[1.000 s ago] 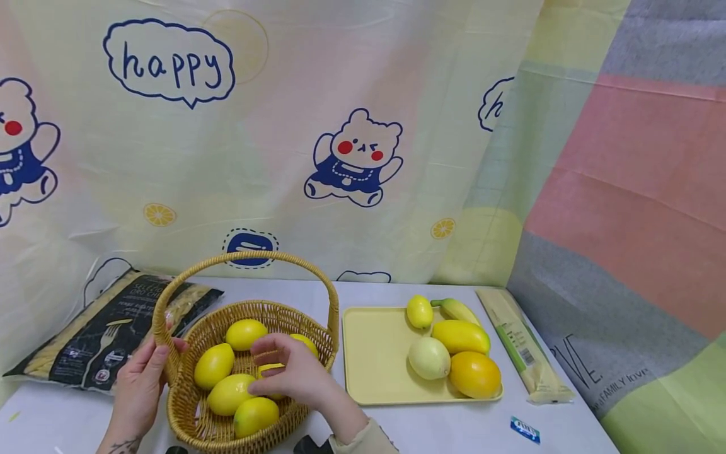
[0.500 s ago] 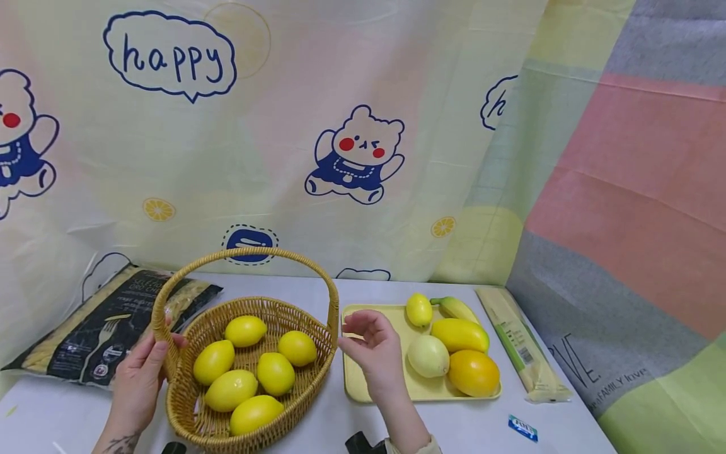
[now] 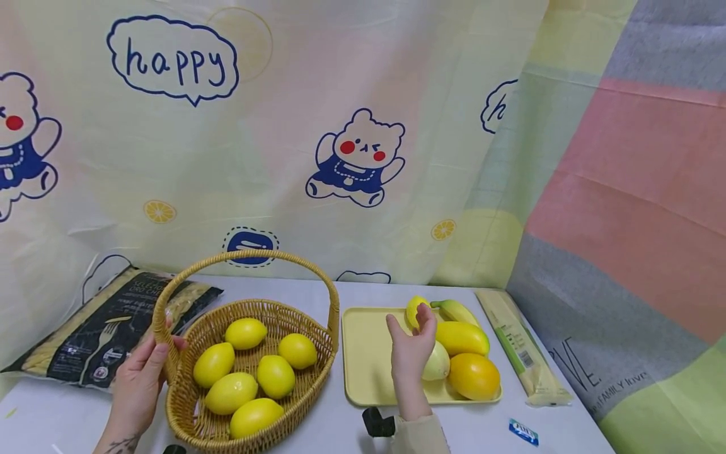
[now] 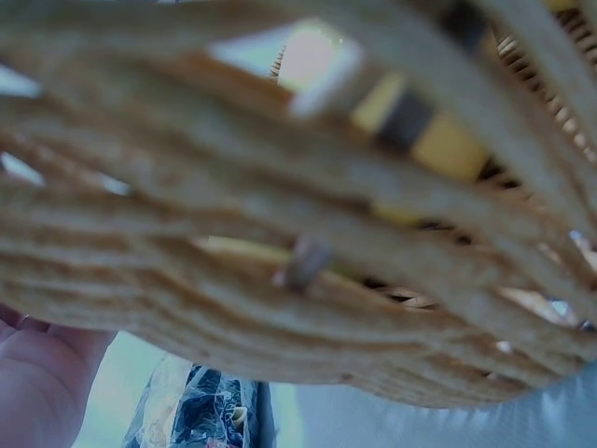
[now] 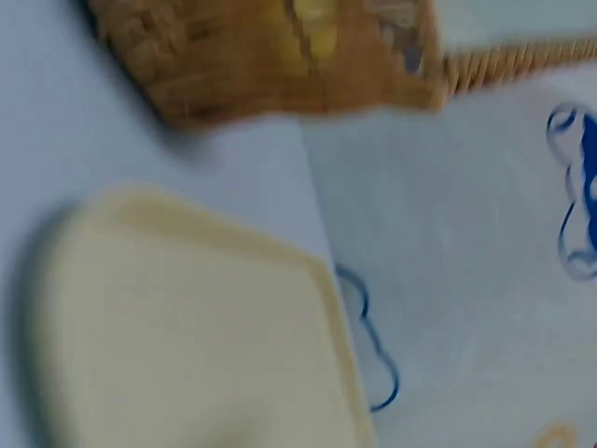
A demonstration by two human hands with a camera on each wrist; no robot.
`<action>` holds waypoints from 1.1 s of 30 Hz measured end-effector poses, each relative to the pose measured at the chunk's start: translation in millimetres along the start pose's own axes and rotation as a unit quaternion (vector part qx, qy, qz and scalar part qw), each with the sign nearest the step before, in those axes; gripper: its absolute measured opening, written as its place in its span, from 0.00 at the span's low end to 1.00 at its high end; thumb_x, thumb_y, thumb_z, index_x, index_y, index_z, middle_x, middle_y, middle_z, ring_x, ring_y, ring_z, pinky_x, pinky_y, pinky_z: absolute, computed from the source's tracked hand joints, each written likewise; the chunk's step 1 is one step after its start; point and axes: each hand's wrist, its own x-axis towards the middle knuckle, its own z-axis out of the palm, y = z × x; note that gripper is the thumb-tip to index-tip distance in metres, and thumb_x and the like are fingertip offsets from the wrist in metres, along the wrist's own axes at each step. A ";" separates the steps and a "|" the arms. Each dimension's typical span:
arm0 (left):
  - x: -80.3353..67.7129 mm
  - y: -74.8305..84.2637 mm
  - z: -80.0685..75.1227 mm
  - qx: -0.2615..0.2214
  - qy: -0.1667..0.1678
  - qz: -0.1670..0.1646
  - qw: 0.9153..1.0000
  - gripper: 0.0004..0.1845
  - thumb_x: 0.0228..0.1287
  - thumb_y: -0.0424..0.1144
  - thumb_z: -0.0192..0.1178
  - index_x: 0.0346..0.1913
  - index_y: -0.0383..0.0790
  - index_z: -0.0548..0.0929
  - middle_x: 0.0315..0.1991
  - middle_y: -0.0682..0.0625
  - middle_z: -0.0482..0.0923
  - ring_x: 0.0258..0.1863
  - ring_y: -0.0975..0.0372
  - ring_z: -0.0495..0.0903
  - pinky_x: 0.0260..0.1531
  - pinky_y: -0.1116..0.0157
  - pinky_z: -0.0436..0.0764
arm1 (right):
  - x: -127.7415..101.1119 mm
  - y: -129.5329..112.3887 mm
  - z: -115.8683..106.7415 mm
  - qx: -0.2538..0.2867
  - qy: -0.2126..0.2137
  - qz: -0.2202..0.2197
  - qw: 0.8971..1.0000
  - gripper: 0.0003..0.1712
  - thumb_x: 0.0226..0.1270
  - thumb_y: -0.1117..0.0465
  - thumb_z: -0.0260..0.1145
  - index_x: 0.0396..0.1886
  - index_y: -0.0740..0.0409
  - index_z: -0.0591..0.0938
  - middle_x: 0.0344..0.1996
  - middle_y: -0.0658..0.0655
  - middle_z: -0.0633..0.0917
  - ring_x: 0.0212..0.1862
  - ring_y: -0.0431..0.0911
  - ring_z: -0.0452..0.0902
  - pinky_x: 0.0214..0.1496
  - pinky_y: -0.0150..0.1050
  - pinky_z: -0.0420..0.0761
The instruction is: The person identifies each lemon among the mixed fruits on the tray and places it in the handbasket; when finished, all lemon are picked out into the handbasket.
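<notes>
A wicker basket (image 3: pixel 326 394) with a tall arched handle stands at the left of the table, several yellow lemons (image 3: pixel 230 392) inside it. At the foot of its handle, on the left side, my left hand (image 3: pixel 138 378) grips the wicker. My right hand (image 3: pixel 414 347) is over the yellow tray (image 3: pixel 363 359), its fingers spread and holding nothing. On the tray's right half lie a lemon (image 3: pixel 416 309), a banana (image 3: pixel 458 311), a mango (image 3: pixel 462 338), a pale round fruit (image 3: pixel 437 364) partly behind my hand, and an orange fruit (image 3: pixel 474 376). Basket weave fills the left wrist view.
Behind my left hand lies a black bag of pasta (image 3: pixel 108 328). A long clear packet (image 3: pixel 524 347) lies right of the tray, and a small blue packet (image 3: pixel 524 432) sits near the front. A printed cloth (image 3: pixel 272 139) hangs behind the table.
My right hand has left the basket and moved right, over the tray, its fingers opening wider. Two lemons it covered now show in the basket. The left hand keeps its grip.
</notes>
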 end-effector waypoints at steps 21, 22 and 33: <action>3.8 -0.3 -2.9 0.030 0.002 -0.046 0.998 0.35 0.67 0.54 0.47 0.71 0.41 0.55 0.37 0.67 0.78 0.41 0.77 0.75 0.37 0.81 0.76 | 65.7 48.0 21.2 -0.137 0.126 0.081 0.979 0.38 0.49 0.62 0.72 0.62 0.60 0.68 0.61 0.62 0.67 0.61 0.55 0.60 0.66 0.47 0.62; 3.8 -0.4 -3.2 0.030 0.004 -0.048 0.998 0.34 0.67 0.54 0.47 0.71 0.42 0.56 0.37 0.67 0.78 0.41 0.77 0.75 0.37 0.81 0.76 | 67.0 50.9 21.6 -0.138 0.130 0.086 0.978 0.39 0.49 0.63 0.72 0.62 0.60 0.68 0.61 0.62 0.67 0.62 0.55 0.61 0.67 0.47 0.62; 3.1 -0.2 -3.1 0.020 0.007 -0.036 0.999 0.31 0.67 0.51 0.47 0.70 0.44 0.59 0.37 0.65 0.79 0.41 0.75 0.76 0.38 0.79 0.77 | 79.0 74.0 23.1 -0.181 0.133 0.067 0.972 0.34 0.49 0.71 0.68 0.60 0.64 0.70 0.58 0.65 0.71 0.61 0.57 0.62 0.67 0.48 0.59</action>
